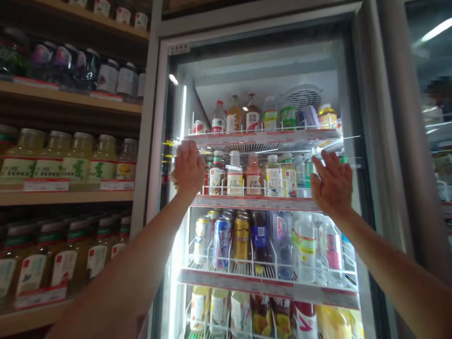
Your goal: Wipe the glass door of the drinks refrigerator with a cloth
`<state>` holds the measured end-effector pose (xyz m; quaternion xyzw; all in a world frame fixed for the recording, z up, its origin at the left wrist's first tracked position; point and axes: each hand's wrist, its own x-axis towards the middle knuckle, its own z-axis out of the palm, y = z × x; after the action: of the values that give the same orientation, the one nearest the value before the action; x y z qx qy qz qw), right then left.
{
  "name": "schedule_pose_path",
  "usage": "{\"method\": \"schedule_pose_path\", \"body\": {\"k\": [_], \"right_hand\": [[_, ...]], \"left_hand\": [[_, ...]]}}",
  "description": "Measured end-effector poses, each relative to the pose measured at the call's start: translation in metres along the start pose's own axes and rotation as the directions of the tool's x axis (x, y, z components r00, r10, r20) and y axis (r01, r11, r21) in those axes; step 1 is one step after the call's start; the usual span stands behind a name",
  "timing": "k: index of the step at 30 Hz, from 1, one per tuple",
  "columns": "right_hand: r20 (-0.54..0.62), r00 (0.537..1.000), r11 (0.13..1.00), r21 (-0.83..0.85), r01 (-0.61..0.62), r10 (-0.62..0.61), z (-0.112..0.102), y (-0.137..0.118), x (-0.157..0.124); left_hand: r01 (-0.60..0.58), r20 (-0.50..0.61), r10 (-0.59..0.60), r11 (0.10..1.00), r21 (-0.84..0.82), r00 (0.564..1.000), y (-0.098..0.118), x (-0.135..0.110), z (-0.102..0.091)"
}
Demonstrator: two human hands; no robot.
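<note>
My left hand (189, 167) is raised at the left side of a glass cooler door (261, 61), its back towards me and its fingers close together, lying flat at the pane. A small pale edge shows beside it; whether this is a reflection or some object I cannot tell. On the right, my right hand (332, 183) is up before the same door with the fingers spread and nothing visible in it. Whether its palm touches the glass is hidden. Behind the pane, bottles such as a pink drink bottle (254, 174) and cans such as a gold can (242, 238) stand on wire shelves.
Wooden shelves (70, 97) with rows of bottles and jars stand left of the cooler. The grey door frame (383, 141) runs up the right side. Beyond it another glass front (432, 56) reflects a light.
</note>
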<state>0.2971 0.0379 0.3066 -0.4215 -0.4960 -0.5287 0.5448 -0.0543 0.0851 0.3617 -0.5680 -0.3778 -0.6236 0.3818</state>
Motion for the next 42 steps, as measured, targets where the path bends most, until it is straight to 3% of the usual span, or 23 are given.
{"method": "schedule_pose_path", "body": {"k": [2, 4, 5, 7, 9, 10, 11, 13, 14, 16, 18, 20, 22, 24, 26, 28, 30, 33, 35, 37, 39, 40, 42], "right_hand": [[0.002, 1.000, 1.000, -0.007, 0.000, 0.000, -0.001, 0.000, 0.000], [0.001, 1.000, 1.000, -0.013, -0.006, 0.006, -0.001, 0.000, 0.000], [-0.001, 1.000, 1.000, -0.015, -0.005, 0.005, -0.001, 0.000, 0.000], [-0.022, 1.000, 1.000, -0.013, 0.005, -0.005, 0.001, 0.002, 0.000], [-0.048, 0.999, 1.000, -0.014, 0.014, -0.015, 0.002, 0.003, 0.000], [-0.056, 0.998, 1.000, -0.016, 0.015, -0.016, 0.003, 0.003, 0.000], [-0.059, 0.998, 1.000, -0.018, 0.014, -0.015, 0.004, 0.004, 0.000], [-0.055, 0.998, 0.999, -0.026, 0.019, -0.020, 0.005, 0.004, -0.001], [-0.056, 0.998, 0.999, -0.030, 0.022, -0.024, 0.005, 0.004, -0.001], [-0.063, 0.997, 0.999, -0.034, 0.033, -0.035, 0.005, 0.004, -0.001], [-0.069, 0.997, 0.999, -0.034, 0.034, -0.037, 0.006, 0.005, -0.002], [-0.069, 0.997, 0.999, -0.028, 0.022, -0.024, 0.006, 0.006, -0.002], [-0.061, 0.998, 1.000, -0.019, 0.006, -0.007, 0.006, 0.005, -0.002], [-0.032, 0.999, 1.000, -0.010, -0.006, 0.005, 0.004, 0.003, -0.002], [0.009, 1.000, 1.000, -0.010, -0.022, 0.022, 0.001, 0.000, -0.001], [0.039, 0.998, 0.999, -0.013, -0.039, 0.039, -0.001, -0.002, 0.000], [0.042, 0.998, 0.999, -0.010, -0.045, 0.046, -0.002, -0.002, 0.000], [0.035, 0.999, 0.999, -0.008, -0.038, 0.038, -0.002, -0.001, 0.000], [0.049, 0.998, 0.999, -0.018, -0.040, 0.041, -0.002, -0.001, 0.001], [0.064, 0.997, 0.998, -0.029, -0.048, 0.050, -0.003, -0.002, 0.001], [0.070, 0.996, 0.998, -0.033, -0.053, 0.056, -0.005, -0.003, 0.001], [0.071, 0.996, 0.998, -0.032, -0.051, 0.053, -0.005, -0.003, 0.001], [0.065, 0.997, 0.999, -0.026, -0.048, 0.049, -0.005, -0.003, 0.001]], "left_hand": [[0.196, -0.089, -0.194, 0.981, 0.014, 0.977, -0.010, 0.000, -0.002], [0.245, -0.107, -0.241, 0.969, 0.027, 0.965, -0.005, -0.009, -0.001], [0.199, -0.084, -0.195, 0.980, 0.031, 0.977, 0.003, -0.016, 0.000], [-0.016, 0.009, 0.016, 1.000, 0.016, 1.000, 0.020, -0.033, 0.002], [-0.233, 0.111, 0.234, 0.972, -0.025, 0.966, 0.027, -0.047, 0.002], [-0.262, 0.128, 0.265, 0.964, -0.033, 0.956, 0.024, -0.051, 0.000], [-0.221, 0.112, 0.222, 0.975, -0.022, 0.969, 0.018, -0.054, -0.002], [0.000, 0.016, -0.001, 1.000, 0.024, 1.000, 0.006, -0.057, -0.006], [0.103, -0.028, -0.102, 0.994, 0.039, 0.994, 0.003, -0.059, -0.006], [0.137, -0.039, -0.135, 0.989, 0.060, 0.990, 0.014, -0.068, -0.005], [-0.082, 0.041, 0.080, 0.995, 0.059, 0.996, 0.040, -0.083, 0.000], [-0.367, 0.115, 0.362, 0.930, 0.025, 0.925, 0.064, -0.099, 0.002], [-0.482, 0.149, 0.476, 0.876, 0.006, 0.867, 0.069, -0.109, 0.001], [-0.368, 0.126, 0.361, 0.929, 0.034, 0.924, 0.053, -0.112, -0.004], [-0.105, 0.034, 0.102, 0.992, 0.070, 0.994, 0.030, -0.113, -0.009], [0.062, -0.050, -0.058, 0.995, 0.074, 0.997, 0.018, -0.119, -0.011], [-0.053, -0.012, 0.053, 0.997, 0.056, 0.999, 0.023, -0.131, -0.010], [-0.357, 0.122, 0.355, 0.934, -0.011, 0.927, 0.033, -0.146, -0.010], [-0.303, 0.115, 0.301, 0.953, 0.000, 0.947, 0.027, -0.147, -0.013], [-0.099, 0.037, 0.098, 0.994, 0.040, 0.995, 0.016, -0.145, -0.017], [0.010, 0.001, -0.010, 0.999, 0.051, 1.000, 0.013, -0.146, -0.018], [-0.017, 0.016, 0.016, 0.999, 0.048, 1.000, 0.016, -0.150, -0.018], [-0.217, 0.086, 0.215, 0.976, 0.010, 0.973, 0.029, -0.161, -0.018]]}}
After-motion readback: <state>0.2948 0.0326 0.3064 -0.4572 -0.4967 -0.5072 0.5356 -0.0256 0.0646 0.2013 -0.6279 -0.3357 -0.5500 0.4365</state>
